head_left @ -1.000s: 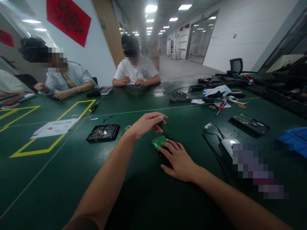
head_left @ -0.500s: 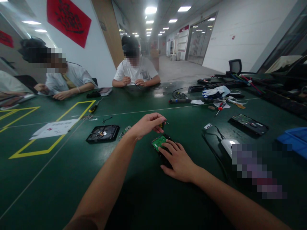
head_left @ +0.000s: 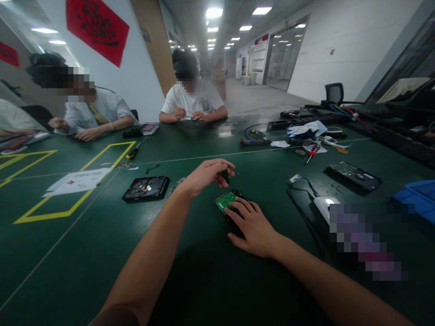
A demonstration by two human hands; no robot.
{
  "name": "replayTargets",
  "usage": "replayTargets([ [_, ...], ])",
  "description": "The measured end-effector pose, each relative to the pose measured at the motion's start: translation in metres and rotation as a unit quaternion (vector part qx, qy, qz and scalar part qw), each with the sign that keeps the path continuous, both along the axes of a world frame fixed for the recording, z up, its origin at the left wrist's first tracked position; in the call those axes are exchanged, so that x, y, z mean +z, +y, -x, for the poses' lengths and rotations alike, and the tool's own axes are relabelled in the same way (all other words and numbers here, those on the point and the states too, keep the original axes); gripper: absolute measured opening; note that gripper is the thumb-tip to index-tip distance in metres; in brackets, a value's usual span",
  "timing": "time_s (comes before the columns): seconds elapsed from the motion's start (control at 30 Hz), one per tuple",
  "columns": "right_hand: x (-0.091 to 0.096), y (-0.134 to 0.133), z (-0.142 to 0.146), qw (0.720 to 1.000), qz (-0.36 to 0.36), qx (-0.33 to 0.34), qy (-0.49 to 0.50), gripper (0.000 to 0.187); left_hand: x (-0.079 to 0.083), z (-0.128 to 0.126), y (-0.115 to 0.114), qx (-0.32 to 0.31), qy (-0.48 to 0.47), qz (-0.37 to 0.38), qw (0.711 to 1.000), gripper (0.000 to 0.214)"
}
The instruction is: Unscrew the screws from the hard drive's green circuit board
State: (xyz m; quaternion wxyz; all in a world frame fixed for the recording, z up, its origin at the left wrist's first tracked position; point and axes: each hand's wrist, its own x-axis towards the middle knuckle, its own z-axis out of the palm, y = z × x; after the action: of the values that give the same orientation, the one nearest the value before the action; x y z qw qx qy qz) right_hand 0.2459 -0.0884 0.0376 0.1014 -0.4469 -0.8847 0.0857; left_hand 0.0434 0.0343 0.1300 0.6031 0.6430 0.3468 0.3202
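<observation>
In the head view, a hard drive lies with its green circuit board up. My right hand rests over its near right part, fingers spread across the top and thumb along the near side, holding it. My left hand is closed around the black and yellow handle of a screwdriver, just above the far edge of that drive. The screwdriver's shaft and tip cannot be made out. Small screws lie just beyond my left hand.
An opened drive casing and loose small parts lie left. Another hard drive, a white cabled device and a blue bin are right. An electric screwdriver lies farther back. Co-workers sit across the table.
The screwdriver handle has turned slightly in my left hand, and its fingers have shifted around it. My right hand and the hard drive have stayed in place.
</observation>
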Motion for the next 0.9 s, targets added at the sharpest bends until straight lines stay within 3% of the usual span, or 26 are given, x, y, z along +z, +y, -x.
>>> replayTargets([
  [0.27, 0.0012, -0.0004, -0.0002, 1.0, 0.006, 0.0, -0.002, 0.069, 0.0003, -0.0038, -0.0019, -0.025, -0.01, -0.015, 1.0, 0.023],
  [0.5, 0.002, -0.0003, -0.0001, 1.0, 0.004, -0.002, -0.005, 0.069, -0.0053, -0.0051, -0.0001, 0.052, 0.066, -0.069, 0.994, 0.033],
  [0.73, 0.0011, 0.0003, -0.0005, 1.0, 0.0, -0.001, -0.003, 0.07, 0.0013, -0.0088, -0.0067, -0.019, 0.022, -0.046, 0.999, 0.03],
  [0.9, 0.0003, -0.0001, -0.0008, 1.0, 0.001, 0.0, -0.002, 0.07, -0.0006, -0.0067, -0.0039, -0.02, 0.001, -0.007, 1.0, 0.03],
])
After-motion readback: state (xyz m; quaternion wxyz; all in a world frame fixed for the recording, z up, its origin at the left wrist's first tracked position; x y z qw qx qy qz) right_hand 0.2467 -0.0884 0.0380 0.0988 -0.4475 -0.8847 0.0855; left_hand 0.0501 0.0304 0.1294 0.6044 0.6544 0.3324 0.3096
